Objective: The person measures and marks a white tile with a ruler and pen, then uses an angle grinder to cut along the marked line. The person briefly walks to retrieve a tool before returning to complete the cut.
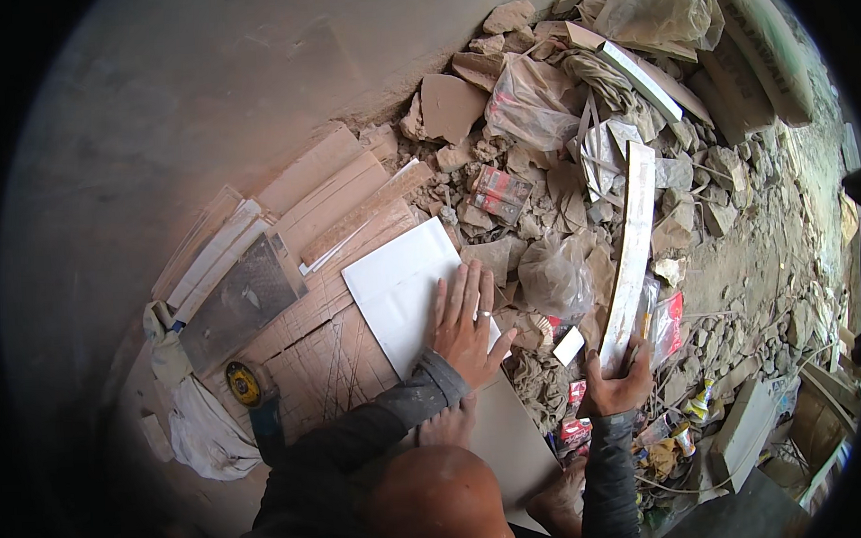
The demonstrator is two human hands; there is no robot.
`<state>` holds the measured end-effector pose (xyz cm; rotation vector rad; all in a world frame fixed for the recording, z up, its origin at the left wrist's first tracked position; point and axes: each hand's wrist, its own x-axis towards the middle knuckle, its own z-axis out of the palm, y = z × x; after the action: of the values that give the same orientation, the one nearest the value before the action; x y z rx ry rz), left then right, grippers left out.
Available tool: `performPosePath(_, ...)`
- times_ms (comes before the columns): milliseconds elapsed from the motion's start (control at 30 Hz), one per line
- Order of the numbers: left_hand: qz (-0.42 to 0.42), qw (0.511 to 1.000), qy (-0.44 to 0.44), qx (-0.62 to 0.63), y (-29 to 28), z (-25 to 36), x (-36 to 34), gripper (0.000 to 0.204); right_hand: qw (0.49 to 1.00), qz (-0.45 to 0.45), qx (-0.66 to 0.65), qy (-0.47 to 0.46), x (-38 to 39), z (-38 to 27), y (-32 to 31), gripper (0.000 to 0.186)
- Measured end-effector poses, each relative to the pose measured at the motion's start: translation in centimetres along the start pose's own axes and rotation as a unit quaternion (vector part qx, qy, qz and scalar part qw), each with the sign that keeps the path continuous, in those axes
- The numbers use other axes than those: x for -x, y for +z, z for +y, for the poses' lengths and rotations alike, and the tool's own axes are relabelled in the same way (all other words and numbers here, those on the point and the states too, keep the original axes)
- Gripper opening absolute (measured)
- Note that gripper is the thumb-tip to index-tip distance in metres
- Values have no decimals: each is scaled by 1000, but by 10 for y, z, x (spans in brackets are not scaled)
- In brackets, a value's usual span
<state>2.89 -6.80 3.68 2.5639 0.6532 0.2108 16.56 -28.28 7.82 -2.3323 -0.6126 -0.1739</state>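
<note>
My left hand (465,332) lies flat with its fingers stretched out on a white tile (393,278). The tile rests on a scored, dusty board (325,368). Off to the right, my right hand (620,381) grips the lower end of a long, narrow white strip (632,229) with brownish stains. The strip stands away from the tile, over the rubble; its material I cannot make out. A thin yellowish stick (647,309) shows beside the fingers, and whether they hold it too I cannot tell. My bare foot (447,426) is beside the left wrist.
An angle grinder (250,387) with a yellow-centred disc lies left of my left forearm, near a crumpled white cloth (207,433). Stacked tile pieces (328,197) lean by the wall. Broken rubble (532,194), plastic bags (556,276) and sacks (750,54) cover the far and right sides.
</note>
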Motion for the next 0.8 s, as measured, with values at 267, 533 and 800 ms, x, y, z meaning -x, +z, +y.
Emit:
performPosePath(267,-326,835,369,246,-14,18,80,35,991,-100,-85,-2,11,-22,20,47)
performPosePath(533,202,947,-125,217,-56,-61,-40,35,972,-199,-98,-76,35,-47,51,56)
performPosePath(800,150,981,-122,9,-40,-87,-76,73,966,-218,-91,-107,49,-53,71,63)
